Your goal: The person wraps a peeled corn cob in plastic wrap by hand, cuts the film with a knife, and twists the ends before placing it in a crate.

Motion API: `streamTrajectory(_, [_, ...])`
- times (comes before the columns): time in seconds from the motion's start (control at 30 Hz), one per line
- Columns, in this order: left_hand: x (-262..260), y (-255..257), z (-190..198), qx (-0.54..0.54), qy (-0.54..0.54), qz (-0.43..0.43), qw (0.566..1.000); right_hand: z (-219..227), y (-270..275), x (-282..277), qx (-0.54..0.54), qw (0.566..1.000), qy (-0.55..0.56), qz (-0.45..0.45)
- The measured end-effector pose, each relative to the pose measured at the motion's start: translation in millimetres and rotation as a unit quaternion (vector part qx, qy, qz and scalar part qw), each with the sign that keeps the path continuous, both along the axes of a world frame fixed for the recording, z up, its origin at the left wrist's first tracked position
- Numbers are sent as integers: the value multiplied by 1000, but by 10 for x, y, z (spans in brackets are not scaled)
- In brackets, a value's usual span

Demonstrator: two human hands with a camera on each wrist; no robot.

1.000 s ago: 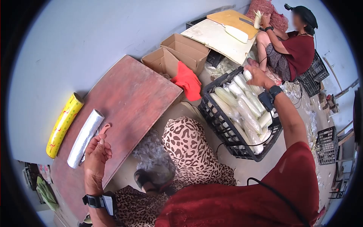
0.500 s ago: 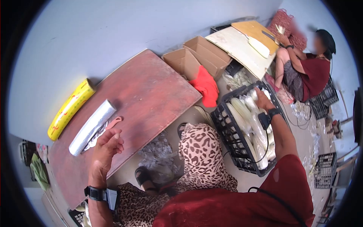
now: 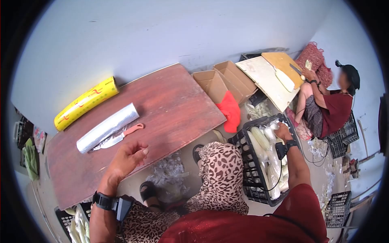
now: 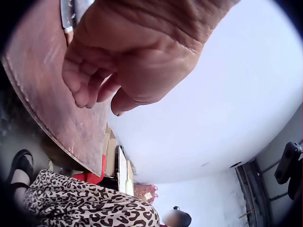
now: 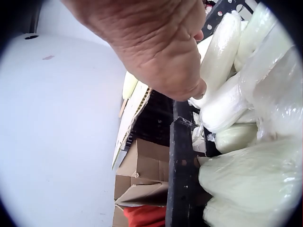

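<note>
Over the near edge of the reddish board (image 3: pixel 162 97), my left hand (image 3: pixel 129 158) hovers with fingers loosely bent and nothing in them. Beside it lies a knife with a pink handle (image 3: pixel 133 128), next to a shiny silver roll (image 3: pixel 107 127). My right hand (image 3: pixel 283 133) reaches into the far end of a black plastic crate (image 3: pixel 253 172) filled with long pale vegetables (image 3: pixel 259 139) in clear film. In the right wrist view its thumb comes down beside a wrapped vegetable (image 5: pixel 220 56); the other fingers are mostly hidden, so I cannot tell whether they grip it.
A yellow printed roll (image 3: pixel 87 103) lies by the wall. Cardboard boxes (image 3: pixel 235 83) and a red cloth (image 3: pixel 230 113) stand between board and crate. Another person (image 3: pixel 334 109) sits at a cutting board (image 3: pixel 279 62). Crumpled plastic (image 3: pixel 168 174) covers floor near my feet.
My right hand has lowered from above the crate, where it held a pale vegetable, into its far end. The head view has turned, shifting the scene; the left hand stays by the board.
</note>
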State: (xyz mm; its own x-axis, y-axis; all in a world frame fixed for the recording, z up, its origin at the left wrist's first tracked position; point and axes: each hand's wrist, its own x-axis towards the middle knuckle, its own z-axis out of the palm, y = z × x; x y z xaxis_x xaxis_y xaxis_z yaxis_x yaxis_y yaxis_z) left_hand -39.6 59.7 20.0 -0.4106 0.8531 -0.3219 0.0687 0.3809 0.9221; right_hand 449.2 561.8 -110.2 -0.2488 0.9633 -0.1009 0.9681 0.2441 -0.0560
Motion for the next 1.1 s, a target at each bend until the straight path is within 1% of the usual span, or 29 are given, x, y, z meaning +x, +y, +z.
streamTrajectory(0.03, [10, -1, 14, -1, 6, -6, 1000, 96, -79, -75, 10, 999, 19, -28])
streamTrajectory(0.07, [31, 17, 35, -3, 10, -4, 1000, 118, -49, -82, 45, 998, 35, -27])
streamTrajectory(0.17, [48, 84, 30, -43, 76, -31, 996, 330, -6, -240, 116, 991, 68, -30])
streamTrajectory(0.27, [39, 159, -96, -83, 155, -73, 982, 407, 225, -305, 181, 979, 97, -3])
streamTrajectory(0.33, [43, 220, -161, -110, 180, -116, 971, 452, 360, -372, 214, 973, 87, -2])
streamTrajectory(0.37, [57, 252, -198, -124, 192, -137, 964, 478, 427, -403, 229, 970, 82, -1])
streamTrajectory(0.4, [77, 287, -243, -130, 211, -139, 959, 519, 501, -419, 217, 972, 91, 3])
streamTrajectory(0.5, [121, 417, -288, -137, 279, -205, 928, 640, 654, -528, 231, 969, 86, -23])
streamTrajectory(0.53, [137, 468, -299, -144, 279, -202, 928, 681, 748, -537, 203, 975, 82, -33])
streamTrajectory(0.6, [181, 567, -341, -160, 276, -194, 928, 704, 954, -538, 212, 974, 74, -32])
streamTrajectory(0.7, [135, 657, -477, -163, 306, -184, 920, 727, 1357, -510, 210, 974, 70, -38])
streamTrajectory(0.8, [161, 726, -547, -194, 345, -157, 905, 722, 1682, -506, 227, 970, 73, -37])
streamTrajectory(0.87, [139, 749, -567, -200, 332, -153, 909, 726, 1870, -527, 221, 970, 92, -37])
streamTrajectory(0.9, [134, 754, -579, -203, 324, -150, 912, 600, 2123, -447, 232, 964, 123, -34])
streamTrajectory(0.93, [130, 759, -591, -202, 316, -145, 915, 567, 2252, -442, 224, 963, 144, -48])
streamTrajectory(1.0, [120, 759, -588, -201, 302, -138, 922, 531, 2460, -420, 227, 962, 138, -60])
streamTrajectory(1.1, [147, 787, -534, -209, 303, -129, 921, 388, 2813, -283, 282, 953, 105, -43])
